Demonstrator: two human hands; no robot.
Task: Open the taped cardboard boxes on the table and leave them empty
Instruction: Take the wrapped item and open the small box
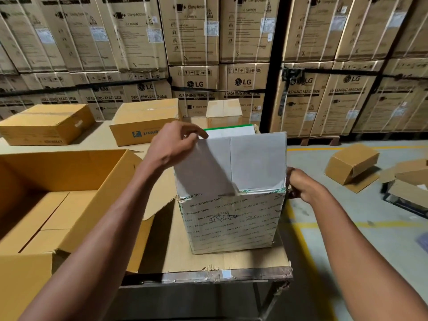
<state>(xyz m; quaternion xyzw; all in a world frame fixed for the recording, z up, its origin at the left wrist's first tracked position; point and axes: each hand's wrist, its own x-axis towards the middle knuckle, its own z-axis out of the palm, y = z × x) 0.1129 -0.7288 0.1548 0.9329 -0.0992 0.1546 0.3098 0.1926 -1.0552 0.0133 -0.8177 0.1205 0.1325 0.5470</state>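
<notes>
A white box (231, 218) wrapped in printed tape stands upright near the table's front right corner, its near flaps raised. My left hand (176, 144) pinches the top edge of the left raised flap. My right hand (298, 184) grips the box's upper right corner. The inside of the box is hidden behind the flaps. A large brown box (58, 205) lies open at the left and looks empty inside. Two brown boxes, one at the far left (46, 123) and one in the middle (143, 121), sit closed at the back of the table.
A small pale box (223, 110) stands behind the white one. The table (231, 262) ends just right of the white box. Opened brown boxes (352, 163) lie on the floor at right. Stacked washing-machine cartons (196, 54) wall off the back.
</notes>
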